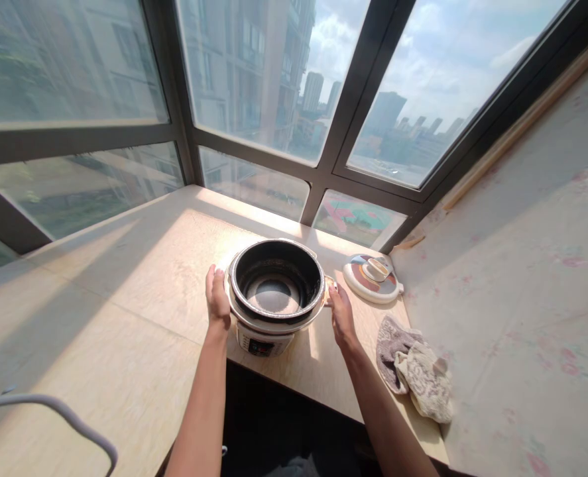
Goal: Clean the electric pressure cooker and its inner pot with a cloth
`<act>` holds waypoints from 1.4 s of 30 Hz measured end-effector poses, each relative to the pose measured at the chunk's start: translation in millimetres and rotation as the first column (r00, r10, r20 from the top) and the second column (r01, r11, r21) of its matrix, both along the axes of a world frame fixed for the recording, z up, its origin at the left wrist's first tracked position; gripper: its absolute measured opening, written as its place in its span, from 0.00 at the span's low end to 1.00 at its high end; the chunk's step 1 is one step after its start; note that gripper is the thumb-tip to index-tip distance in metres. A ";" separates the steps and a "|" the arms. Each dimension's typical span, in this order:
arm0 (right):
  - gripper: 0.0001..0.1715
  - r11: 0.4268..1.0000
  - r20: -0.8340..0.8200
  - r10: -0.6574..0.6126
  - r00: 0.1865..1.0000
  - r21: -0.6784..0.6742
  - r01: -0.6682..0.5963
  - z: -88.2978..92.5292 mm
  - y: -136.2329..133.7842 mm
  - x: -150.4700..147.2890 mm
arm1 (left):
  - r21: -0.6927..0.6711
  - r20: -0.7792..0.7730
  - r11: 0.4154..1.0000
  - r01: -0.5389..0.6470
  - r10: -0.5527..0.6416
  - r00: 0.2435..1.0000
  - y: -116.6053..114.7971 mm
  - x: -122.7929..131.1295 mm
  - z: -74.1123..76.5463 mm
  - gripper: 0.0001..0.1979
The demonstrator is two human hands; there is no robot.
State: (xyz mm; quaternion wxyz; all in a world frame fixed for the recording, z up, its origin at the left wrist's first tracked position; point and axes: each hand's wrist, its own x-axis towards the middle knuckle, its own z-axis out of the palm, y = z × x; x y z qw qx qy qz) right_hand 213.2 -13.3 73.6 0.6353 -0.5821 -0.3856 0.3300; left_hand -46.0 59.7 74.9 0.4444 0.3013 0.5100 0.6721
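Note:
An electric pressure cooker (265,339) with a small dark control panel stands upright near the front edge of the counter. Its top is uncovered, and a dark inner pot (246,275) shows inside, with nothing but a worn, shiny bottom. My left hand (217,298) is closed against the cooker's left side at rim height, its thumb up. On the opposite side, my right hand (341,311) grips the side handle, thumb on top. The cooker's round lid (356,281), with a pale knob and coloured pattern, lies to the right by the wall.
Two crumpled cloths, one grey-brown (390,351) and one cream (423,384), lie at the counter's right edge. A grey cable or hose (50,401) curves at lower left. Windows (254,73) rise behind the pale counter (139,298); a flowered wall (517,265) borders the right.

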 end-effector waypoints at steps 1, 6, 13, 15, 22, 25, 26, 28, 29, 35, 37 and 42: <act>0.30 0.999 -0.040 0.015 0.999 0.032 -0.013 -2.6 2.7 -6.7 | -0.014 0.024 1.000 -0.006 0.006 1.000 1.8 2.8 0.2 0.32; 0.25 0.984 -0.234 -0.106 0.967 0.114 0.135 -9.5 10.2 -35.7 | -0.062 0.137 0.998 0.004 0.004 0.991 4.2 7.5 3.2 0.35; 0.20 0.966 -0.320 -0.186 0.929 0.112 0.232 -14.2 15.4 -35.0 | -0.042 0.136 0.998 -0.050 0.055 0.989 -1.9 9.4 6.2 0.34; 0.20 0.968 -0.308 -0.193 0.932 0.096 0.232 -14.6 14.3 -30.8 | -0.040 0.139 0.998 -0.056 0.061 0.988 -6.8 13.1 7.0 0.34; 0.20 0.965 -0.359 -0.189 0.914 0.107 0.241 -11.0 6.4 0.0 | -0.043 0.124 0.999 -0.028 0.033 0.992 -23.2 45.6 9.1 0.37; 0.19 0.953 -0.307 -0.252 0.918 0.090 0.291 -10.4 0.1 20.7 | -0.042 0.080 0.999 0.011 -0.007 0.997 -26.0 66.5 6.6 0.37; 0.19 0.947 -0.291 -0.273 0.917 0.085 0.309 -10.7 -2.8 28.1 | -0.043 0.063 0.999 0.022 -0.019 0.998 -26.5 73.8 5.0 0.37; 0.19 0.935 -0.292 -0.308 0.905 0.083 0.345 -12.1 -9.6 43.3 | -0.046 0.033 0.998 0.050 -0.048 0.998 -27.1 88.6 1.1 0.37; 0.20 0.929 -0.302 -0.323 0.897 0.080 0.361 -13.0 -13.4 50.7 | -0.045 0.021 0.997 0.067 -0.066 0.998 -27.1 96.0 -0.9 0.37; 0.22 0.899 -0.351 -0.384 0.854 0.069 0.433 -15.8 -32.1 88.1 | -0.030 -0.015 0.990 0.139 -0.140 0.990 -27.3 138.0 -8.3 0.35; 0.21 0.894 -0.360 -0.390 0.847 0.074 0.443 -15.0 -34.8 96.4 | -0.023 -0.030 0.989 0.147 -0.147 0.989 -27.7 148.8 -9.1 0.33; 0.24 0.943 -0.347 -0.283 0.894 0.070 0.325 -12.9 -40.8 114.2 | -0.064 -0.012 0.996 0.068 -0.069 0.998 -22.5 153.2 -8.4 0.25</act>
